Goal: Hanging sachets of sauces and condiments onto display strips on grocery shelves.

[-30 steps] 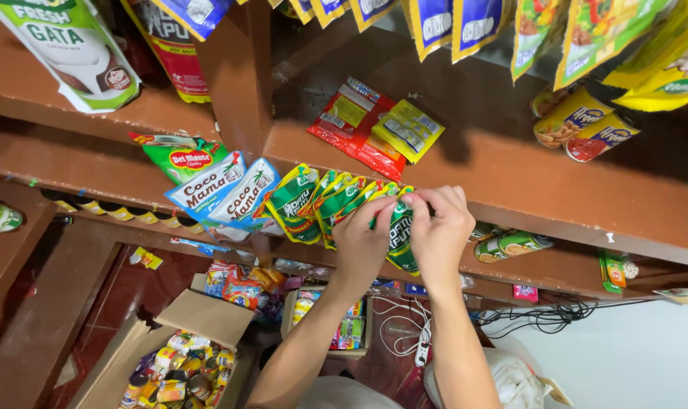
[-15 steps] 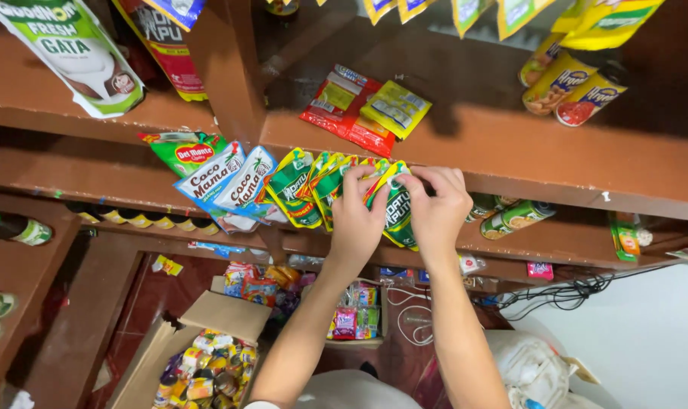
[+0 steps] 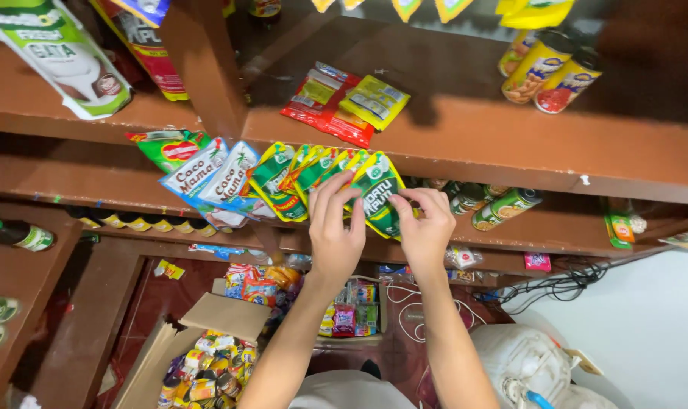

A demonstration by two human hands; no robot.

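Note:
A row of green and yellow sachets point(image 3: 313, 176) hangs from the front edge of a brown wooden shelf point(image 3: 480, 151). My left hand point(image 3: 335, 227) and my right hand point(image 3: 425, 226) are both raised to the rightmost green sachet point(image 3: 379, 195). The left fingers pinch its left edge near the top. The right fingers hold its right edge. Blue and white sachets point(image 3: 211, 178) hang to the left of the green ones.
On the shelf lie a red packet point(image 3: 321, 106) and a yellow packet point(image 3: 374, 100), with cans point(image 3: 552, 72) at the right. More cans point(image 3: 503, 208) lie on the lower shelf. An open cardboard box point(image 3: 200, 356) of wrapped snacks sits on the floor, beside a white sack point(image 3: 522, 363).
The view has shifted so the hands and sachets sit lower in the picture. Both hands stay on the rightmost green sachet, the left fingers now spread higher on it.

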